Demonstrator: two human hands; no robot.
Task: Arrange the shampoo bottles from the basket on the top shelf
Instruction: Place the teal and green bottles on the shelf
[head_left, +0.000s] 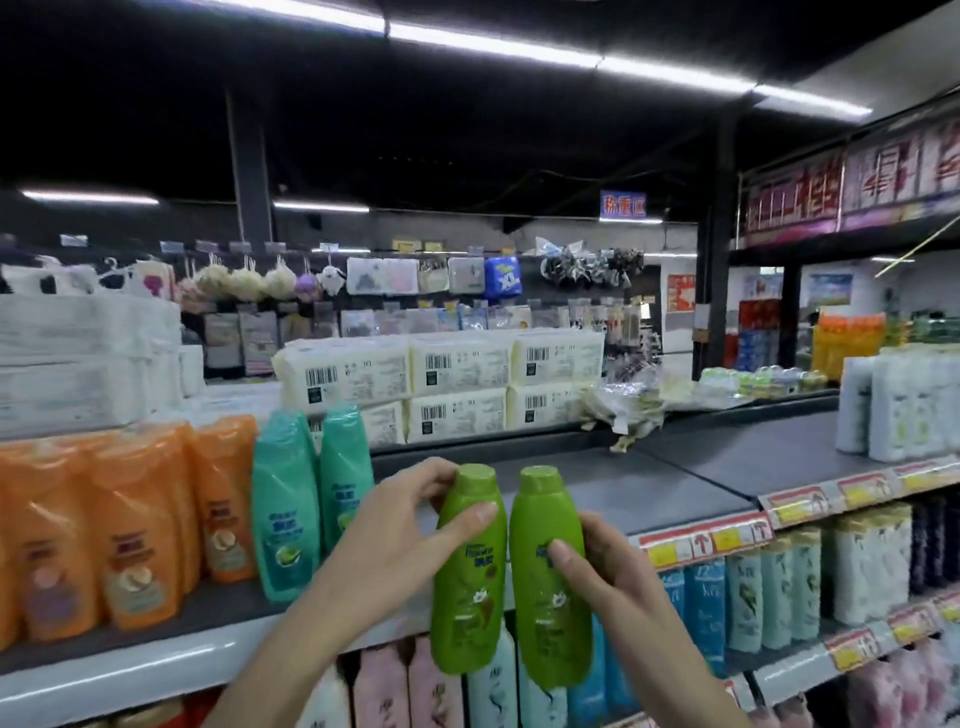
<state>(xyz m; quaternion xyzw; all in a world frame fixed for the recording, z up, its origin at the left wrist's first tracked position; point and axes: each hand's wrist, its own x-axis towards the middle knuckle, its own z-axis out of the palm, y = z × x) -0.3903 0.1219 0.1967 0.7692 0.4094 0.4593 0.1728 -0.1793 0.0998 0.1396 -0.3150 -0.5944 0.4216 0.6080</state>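
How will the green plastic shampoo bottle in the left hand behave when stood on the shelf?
Probably rigid: the left hand grips the green plastic shampoo bottle with no visible denting. Glossy surface suggests slippery. Tall and slim, so likely tips if pushed high.

Dark ceiling (467, 130), crossed by bright light strips (493, 47); black pillar (252, 171) at left, second pillar (719, 234) at right, blue sign (622, 205) between them; red banner (841, 192) high on far right; pale back wall (670, 239) behind racks (415, 312) of hanging goods
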